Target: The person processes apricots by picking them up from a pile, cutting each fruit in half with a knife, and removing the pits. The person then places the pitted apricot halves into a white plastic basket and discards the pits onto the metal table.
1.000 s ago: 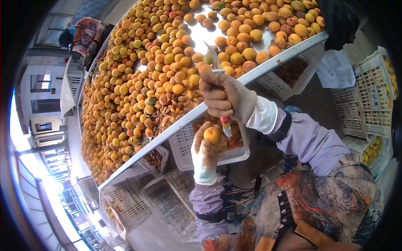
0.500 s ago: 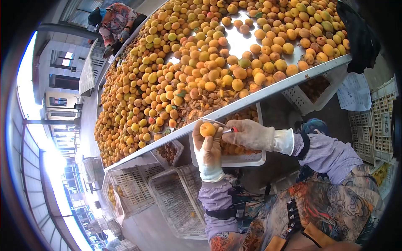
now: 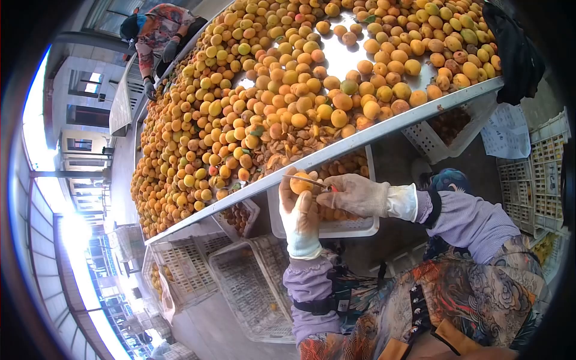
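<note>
My left hand (image 3: 301,219), in a worn, stained white glove, is closed around an apricot (image 3: 302,183) just in front of the table's metal edge. In my gloved right hand (image 3: 360,195) is a small knife (image 3: 331,188) with a red handle. Its thin blade lies across the apricot. Behind my hands, a heap of split apricot pieces (image 3: 291,147) rests on the table edge among whole fruit. Below them stands a white crate (image 3: 354,228) holding more apricot pieces, partly hidden by my hands.
Whole apricots (image 3: 240,108) cover the metal table (image 3: 348,57). A co-worker (image 3: 165,36) leans over its far left end. Plastic crates (image 3: 246,288) stand on the floor at left, and stacked crates (image 3: 534,180) at right. A black cloth (image 3: 516,54) hangs over the right corner.
The knife blade has moved from just beside the apricot to across it. My left hand has turned slightly with the fruit. The co-worker's arm now reaches toward the table.
</note>
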{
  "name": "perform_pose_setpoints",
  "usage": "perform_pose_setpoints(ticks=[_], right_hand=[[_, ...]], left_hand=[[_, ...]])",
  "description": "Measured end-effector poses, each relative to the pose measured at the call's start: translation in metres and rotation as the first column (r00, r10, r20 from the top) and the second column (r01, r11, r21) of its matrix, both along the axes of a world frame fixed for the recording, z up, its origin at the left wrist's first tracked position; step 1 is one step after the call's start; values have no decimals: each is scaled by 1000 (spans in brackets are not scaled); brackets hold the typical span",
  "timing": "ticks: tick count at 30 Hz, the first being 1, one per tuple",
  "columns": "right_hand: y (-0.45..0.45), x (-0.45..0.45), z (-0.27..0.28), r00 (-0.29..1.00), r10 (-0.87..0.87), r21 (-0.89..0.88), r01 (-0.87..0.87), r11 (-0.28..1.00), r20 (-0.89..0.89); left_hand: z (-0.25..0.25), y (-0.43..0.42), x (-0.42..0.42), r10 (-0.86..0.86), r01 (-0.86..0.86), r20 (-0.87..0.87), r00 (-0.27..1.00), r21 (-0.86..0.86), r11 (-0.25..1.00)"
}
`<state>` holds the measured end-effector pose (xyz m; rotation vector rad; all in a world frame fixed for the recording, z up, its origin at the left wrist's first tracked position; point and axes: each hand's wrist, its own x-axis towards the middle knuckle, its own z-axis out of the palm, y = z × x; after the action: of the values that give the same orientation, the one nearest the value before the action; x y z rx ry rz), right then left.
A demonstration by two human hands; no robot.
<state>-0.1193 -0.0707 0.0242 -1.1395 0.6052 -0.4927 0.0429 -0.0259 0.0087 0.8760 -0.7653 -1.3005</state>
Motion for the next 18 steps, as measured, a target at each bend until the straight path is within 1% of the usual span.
perform_pose_setpoints(ticks=[2,4,6,7,9,10,12,13,14,15,16,18], right_hand=[[1,2,-4,1000,-5,-23,6,1000,12],[1,2,-5,1000,-11,-47,12,999,24],[0,2,-6,995,6,-24,-9,1000,-102],[1,3,-8,995,6,-24,-8,1000,-103],[2,6,-13,996,-47,-124,37,992,-76],[2,6,-12,996,-46,-123,37,992,-75],[2,3,-9,990,-43,-162,21,987,-132],[4,6,-15,990,-44,-161,22,987,-133],[7,11,-26,993,-76,-152,61,986,-93],[8,14,-28,993,-110,-141,101,985,-53],[9,14,-29,992,-112,-143,103,984,-53],[10,15,-29,989,-110,-87,102,991,-96]], left_hand=[[2,0,-1,4,-4,8,1000,4,1000],[8,1,-5,24,-25,13,1000,47,999],[7,0,-6,35,-36,18,999,52,998],[6,0,-6,46,-47,25,999,53,997],[6,0,-7,46,-48,34,998,44,998],[6,0,-7,46,-48,43,998,38,998],[1,0,-9,61,-63,63,996,22,998],[0,0,-10,79,-80,82,993,1,997],[-1,1,-11,79,-79,82,994,0,997],[-1,2,-12,72,-73,40,997,21,997],[-1,2,-14,67,-66,-2,998,42,997],[0,2,-16,66,-67,27,997,44,997]])
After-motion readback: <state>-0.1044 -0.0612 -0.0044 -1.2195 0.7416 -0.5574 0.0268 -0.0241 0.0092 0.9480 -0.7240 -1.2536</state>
